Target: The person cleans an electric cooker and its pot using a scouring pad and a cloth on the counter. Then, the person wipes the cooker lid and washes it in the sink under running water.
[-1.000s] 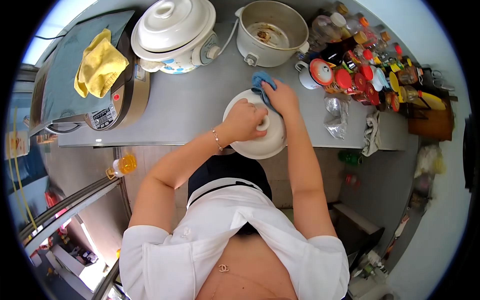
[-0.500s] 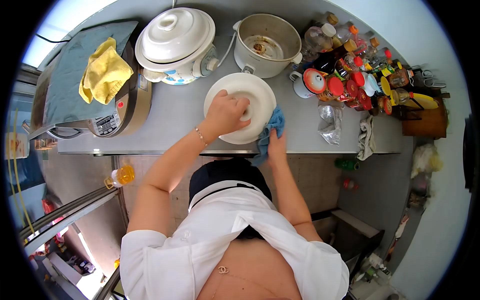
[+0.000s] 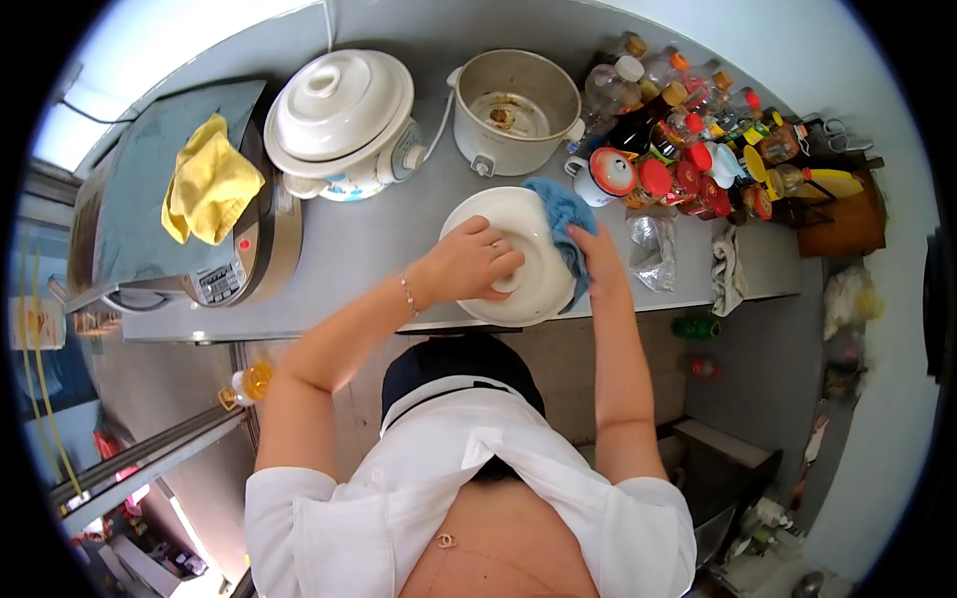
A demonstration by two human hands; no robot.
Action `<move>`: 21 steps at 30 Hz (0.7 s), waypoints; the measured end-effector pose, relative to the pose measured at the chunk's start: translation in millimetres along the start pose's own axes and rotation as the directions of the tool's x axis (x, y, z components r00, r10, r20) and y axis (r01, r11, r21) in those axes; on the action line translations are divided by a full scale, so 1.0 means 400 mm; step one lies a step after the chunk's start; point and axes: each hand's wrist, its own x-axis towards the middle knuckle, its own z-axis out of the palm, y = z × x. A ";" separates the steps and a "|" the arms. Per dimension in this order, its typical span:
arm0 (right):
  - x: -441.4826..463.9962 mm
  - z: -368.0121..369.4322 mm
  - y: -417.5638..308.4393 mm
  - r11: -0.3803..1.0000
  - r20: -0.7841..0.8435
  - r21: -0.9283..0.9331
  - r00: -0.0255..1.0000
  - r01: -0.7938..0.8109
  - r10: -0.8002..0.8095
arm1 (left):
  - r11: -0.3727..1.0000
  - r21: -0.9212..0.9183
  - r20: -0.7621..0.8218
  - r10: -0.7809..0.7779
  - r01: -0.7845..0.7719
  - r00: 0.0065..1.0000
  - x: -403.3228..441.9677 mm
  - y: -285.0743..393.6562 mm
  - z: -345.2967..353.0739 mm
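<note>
A round white lid (image 3: 538, 281) is tilted over the front part of the counter, in front of the uncovered pot. My left hand (image 3: 467, 261), a bracelet at its wrist, is closed on the lid's central knob, which the fingers partly cover. At the lid's right rim, my right hand (image 3: 601, 261) presses a blue cloth (image 3: 560, 221) between its fingers and the white surface. The cloth drapes along the upper right edge.
Behind the lid stands an uncovered pot (image 3: 517, 125) with brown residue inside. To its left are a lidded white cooker (image 3: 341, 125) and a rice cooker (image 3: 269, 224) under a grey cover with a yellow cloth (image 3: 211, 184). Bottles and jars (image 3: 688, 149) crowd the right side.
My left hand and the lid have shifted right and toward my body. The right hand has slid the blue cloth up along the rim, from the lower right to the upper right.
</note>
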 end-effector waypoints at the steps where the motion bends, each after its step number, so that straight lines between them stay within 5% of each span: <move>1: -0.022 -0.011 0.010 0.997 -0.030 0.049 0.997 0.067 -0.066 | 0.999 0.031 -0.127 -0.036 0.040 0.991 0.004 0.010 -0.012; 2: -0.042 -0.023 0.019 0.986 -0.068 0.098 0.989 0.137 -0.131 | 0.995 0.052 -0.251 -0.064 0.080 0.966 0.005 0.018 -0.017; 4: -0.081 -0.045 0.032 0.943 -0.165 0.254 0.970 0.217 -0.179 | 0.840 -0.446 -0.424 -0.502 0.308 0.754 -0.015 0.022 0.034; 6: -0.111 -0.068 0.054 0.873 -0.242 0.386 0.946 0.299 -0.217 | 0.308 -0.904 -0.061 -0.778 0.295 0.626 -0.058 0.015 0.094; 7: -0.120 -0.086 0.078 0.835 -0.263 0.442 0.937 0.328 -0.229 | -0.111 -0.955 0.273 -0.699 0.277 0.661 -0.087 0.011 0.111; 8: -0.125 -0.104 0.102 0.793 -0.280 0.494 0.929 0.355 -0.241 | -0.508 -0.814 0.540 -0.483 0.281 0.689 -0.109 0.009 0.132; 11: -0.137 -0.162 0.179 0.792 -0.278 0.455 0.910 0.406 -0.307 | -0.566 -0.798 0.500 -0.429 0.208 0.752 -0.052 0.046 0.105; 14: -0.151 -0.143 0.141 0.804 -0.366 0.479 0.913 0.353 -0.183 | -0.662 -0.731 0.482 -0.332 0.163 0.811 -0.030 0.030 0.098; 21: -0.140 -0.136 -0.003 0.945 -0.127 -0.179 0.946 0.275 -0.299 | -0.537 -0.786 0.505 -0.271 0.307 0.820 -0.040 -0.015 0.001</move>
